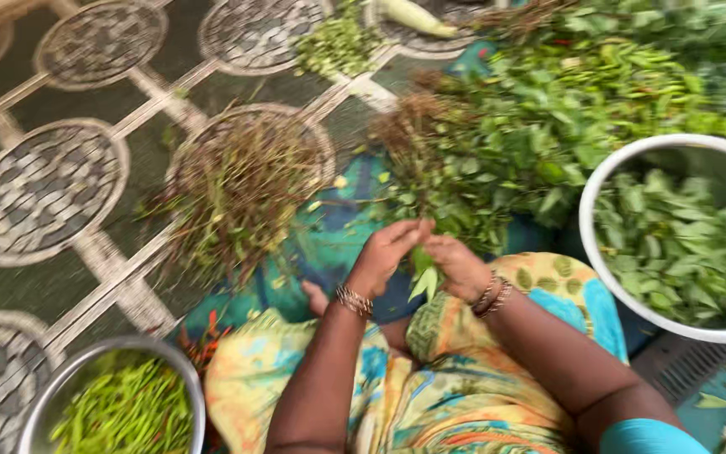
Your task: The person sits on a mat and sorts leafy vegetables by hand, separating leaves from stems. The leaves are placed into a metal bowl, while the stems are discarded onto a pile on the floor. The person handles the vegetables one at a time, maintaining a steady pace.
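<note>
Both hands meet over the lap, left hand (382,255) and right hand (457,265) touching a leaf sprig (423,277) between them. Stem pile (241,189) lies on the floor ahead-left, leafy heap (548,118) ahead-right. Bowl of leaves (674,235) sits right; bowl of chillies (115,403) near-left.

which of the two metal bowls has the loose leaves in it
The large white-rimmed bowl at the right edge, beside the leafy heap. The smaller bowl at bottom left holds slender green chillies instead.
</note>
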